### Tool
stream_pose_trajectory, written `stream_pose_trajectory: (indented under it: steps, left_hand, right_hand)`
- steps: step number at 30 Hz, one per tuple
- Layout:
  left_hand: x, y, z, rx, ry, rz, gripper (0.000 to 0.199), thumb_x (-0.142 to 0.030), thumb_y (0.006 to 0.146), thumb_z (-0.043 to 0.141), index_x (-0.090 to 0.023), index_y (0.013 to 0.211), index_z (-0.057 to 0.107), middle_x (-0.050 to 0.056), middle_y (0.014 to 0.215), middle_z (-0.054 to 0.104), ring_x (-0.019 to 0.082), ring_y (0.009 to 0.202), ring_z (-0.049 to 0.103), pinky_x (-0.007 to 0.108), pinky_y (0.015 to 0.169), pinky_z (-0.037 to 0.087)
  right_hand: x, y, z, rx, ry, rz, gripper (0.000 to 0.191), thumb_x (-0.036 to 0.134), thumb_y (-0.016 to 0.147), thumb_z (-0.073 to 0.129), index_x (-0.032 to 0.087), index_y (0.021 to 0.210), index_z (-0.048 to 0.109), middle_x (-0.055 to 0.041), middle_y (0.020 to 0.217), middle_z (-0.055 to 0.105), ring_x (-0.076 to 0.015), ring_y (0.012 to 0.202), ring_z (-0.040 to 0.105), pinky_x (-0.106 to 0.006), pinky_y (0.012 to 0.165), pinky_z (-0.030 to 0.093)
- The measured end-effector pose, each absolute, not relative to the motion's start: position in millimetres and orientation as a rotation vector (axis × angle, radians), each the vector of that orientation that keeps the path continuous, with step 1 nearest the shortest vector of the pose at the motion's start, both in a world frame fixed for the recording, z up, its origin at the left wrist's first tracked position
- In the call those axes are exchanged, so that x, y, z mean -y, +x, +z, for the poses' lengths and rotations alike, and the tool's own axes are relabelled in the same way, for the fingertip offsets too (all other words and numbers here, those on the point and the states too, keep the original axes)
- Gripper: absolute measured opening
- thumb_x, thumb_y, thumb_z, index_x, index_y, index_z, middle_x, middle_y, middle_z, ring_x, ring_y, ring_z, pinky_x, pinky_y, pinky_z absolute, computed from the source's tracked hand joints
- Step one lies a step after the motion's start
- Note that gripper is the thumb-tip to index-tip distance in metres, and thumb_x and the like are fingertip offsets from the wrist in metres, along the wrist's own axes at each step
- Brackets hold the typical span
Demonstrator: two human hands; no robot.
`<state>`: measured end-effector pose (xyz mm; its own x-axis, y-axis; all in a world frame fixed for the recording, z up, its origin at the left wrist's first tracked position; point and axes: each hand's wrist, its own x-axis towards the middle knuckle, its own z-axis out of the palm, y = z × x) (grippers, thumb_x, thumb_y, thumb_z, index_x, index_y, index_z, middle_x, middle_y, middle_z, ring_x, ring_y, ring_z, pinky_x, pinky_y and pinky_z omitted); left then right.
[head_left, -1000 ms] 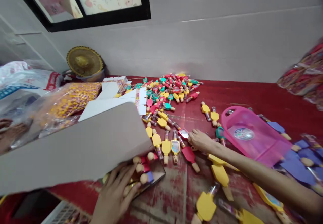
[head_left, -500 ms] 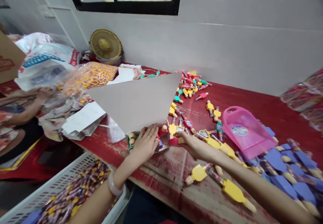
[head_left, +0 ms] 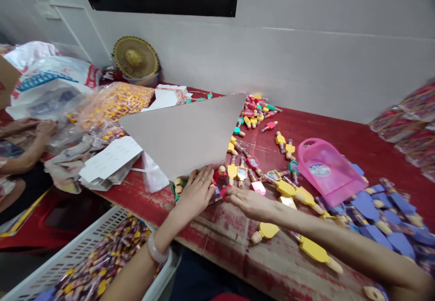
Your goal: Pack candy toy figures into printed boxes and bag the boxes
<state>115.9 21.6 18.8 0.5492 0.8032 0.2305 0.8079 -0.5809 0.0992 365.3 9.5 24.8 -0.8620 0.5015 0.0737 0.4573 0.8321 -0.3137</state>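
Observation:
A display box with a tall grey cardboard panel (head_left: 183, 138) stands at the table's front edge, and small toys with round beige heads (head_left: 178, 187) sit in its base. My left hand (head_left: 195, 187) lies over these toys with its fingers stretched out, hiding part of the base. At the right end of the base, my right hand (head_left: 249, 202) pinches a red candy toy (head_left: 225, 191) between thumb and fingers. Beside that hand lie yellow candy toys (head_left: 287, 188), each with a clear candy-filled tube and a beige knob.
A pink scoop (head_left: 331, 169) lies at right, near a heap of purple toys (head_left: 377, 219). Below left stands a white basket (head_left: 78, 242) of wrapped candy tubes. Folded white cartons (head_left: 110, 158) and a bag of candies (head_left: 115, 106) lie left, near another person's hands (head_left: 44, 129).
My right hand has shifted left, bringing the red candy toy closer to the box base. My left hand stays over the toys. The view has shifted slightly.

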Motion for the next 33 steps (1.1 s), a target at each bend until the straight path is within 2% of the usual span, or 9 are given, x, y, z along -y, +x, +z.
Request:
stream_pose_trajectory:
  steps: [2,7,12,14,20,23,26,29,33]
  left_hand:
    - [-21.2,115.5,18.7,1.432,-2.743,-0.392,0.055,-0.036,0.107,0.028,-0.008,0.153,0.038,0.016,0.161,0.039,0.025,0.151,0.035,0.05,0.124,0.028]
    - [-21.5,115.2,16.4,1.414,-2.737,-0.424,0.055,-0.036,0.107,0.028,-0.011,0.155,0.038,0.016,0.16,0.041,0.024,0.15,0.037,0.049,0.124,0.028]
    - [-25.3,117.0,13.2,1.379,-2.764,-0.415,0.056,-0.037,0.107,0.029,-0.013,0.156,0.036,0.016,0.161,0.038,0.025,0.151,0.035,0.051,0.124,0.028]
    - [-27.4,115.4,13.2,1.387,-2.758,-0.405,0.055,-0.036,0.106,0.03,-0.013,0.157,0.035,0.015,0.162,0.038,0.025,0.151,0.035,0.051,0.124,0.028]
    - [-28.4,114.1,29.3,1.397,-2.754,-0.386,0.054,-0.035,0.106,0.033,-0.014,0.156,0.037,0.016,0.161,0.039,0.026,0.149,0.039,0.05,0.12,0.035]
    - [-31.2,130.8,37.2,1.232,-2.817,-0.417,0.049,-0.028,0.104,0.035,-0.018,0.151,0.045,0.012,0.162,0.038,0.025,0.152,0.033,0.05,0.123,0.031]
    - [-41.6,153.5,37.7,1.204,-2.847,-0.353,0.046,-0.023,0.101,0.041,-0.012,0.143,0.054,0.016,0.157,0.045,0.028,0.149,0.038,0.051,0.123,0.03]
    - [-52.0,162.7,36.7,1.248,-2.868,-0.296,0.045,-0.018,0.096,0.046,-0.007,0.139,0.057,0.019,0.153,0.05,0.029,0.145,0.045,0.049,0.122,0.032]
    - [-41.5,135.7,41.3,1.232,-2.876,-0.537,0.041,-0.022,0.1,0.045,-0.014,0.137,0.059,0.013,0.152,0.053,0.027,0.144,0.045,0.049,0.12,0.036]
  right_hand:
    - [-1.0,367.5,19.5,2.849,-0.68,0.41,0.04,-0.006,0.089,0.033,0.01,0.118,0.056,-0.0214,0.129,0.06,-0.024,0.126,0.056,-0.039,0.104,0.049]
    - [-2.1,379.7,16.5,2.812,-0.704,0.526,0.039,-0.005,0.09,0.034,0.013,0.118,0.055,-0.0175,0.128,0.062,-0.0213,0.123,0.057,-0.036,0.101,0.05]
    - [-51.6,357.0,32.5,2.721,-1.093,0.811,0.029,-0.001,0.085,0.048,0.016,0.107,0.057,-0.0059,0.095,0.067,-0.0157,0.078,0.062,-0.025,0.069,0.049]
    - [-71.4,340.2,39.4,2.686,-1.171,0.858,0.022,0.002,0.085,0.054,0.016,0.102,0.059,-0.0038,0.088,0.067,-0.0148,0.073,0.06,-0.024,0.064,0.045]
    - [-61.6,367.4,36.1,2.259,-1.44,0.594,0.038,0.016,0.094,0.054,0.019,0.132,0.049,-0.0106,0.115,0.068,-0.0191,0.091,0.067,-0.028,0.078,0.049]
    - [-31.5,416.0,7.3,1.898,-1.95,0.326,0.034,0.032,0.1,0.05,0.016,0.13,0.048,-0.0142,0.107,0.071,-0.0259,0.093,0.07,-0.033,0.078,0.051]
    - [-1.5,443.3,-36.4,1.938,-2.33,0.232,0.045,0.028,0.091,0.059,0.009,0.132,0.05,-0.0181,0.097,0.072,-0.0325,0.089,0.071,-0.035,0.072,0.052]
    - [22.1,446.9,-65.0,1.986,-2.306,0.276,0.054,0.017,0.087,0.053,0.013,0.141,0.051,-0.0153,0.098,0.073,-0.0294,0.081,0.072,-0.036,0.069,0.055]
    - [45.0,446.3,-38.4,1.883,-1.946,0.19,0.043,0.026,0.097,0.041,0.022,0.135,0.06,-0.0111,0.108,0.074,-0.0266,0.093,0.072,-0.038,0.079,0.058]
